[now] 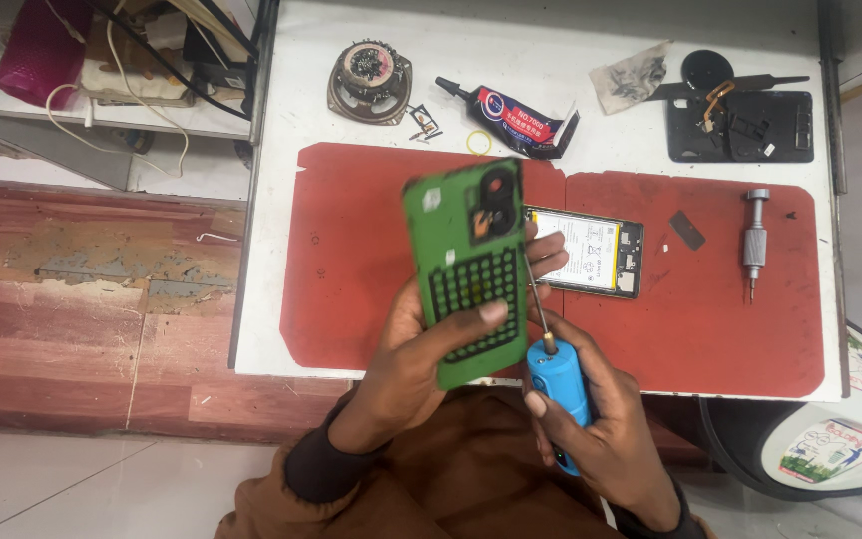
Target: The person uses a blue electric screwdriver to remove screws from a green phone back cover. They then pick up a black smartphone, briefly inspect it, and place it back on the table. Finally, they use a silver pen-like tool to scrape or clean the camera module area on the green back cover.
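My left hand (421, 349) holds a green phone back cover (466, 269) upright over the red mat (351, 250), thumb pressed on its black grid pattern. My right hand (601, 419) grips a blue electric screwdriver (559, 384) whose thin bit points up behind the cover's right edge. An opened phone body (591, 252) with a white battery lies on the mat just behind the cover.
A silver precision screwdriver (754, 240) lies on the mat at right. On the white table (291, 100) sit a small round speaker (369, 80), a black glue tube (511, 118), a yellow rubber band (478, 143), a dirty cloth (633, 78) and a black phone frame (745, 125).
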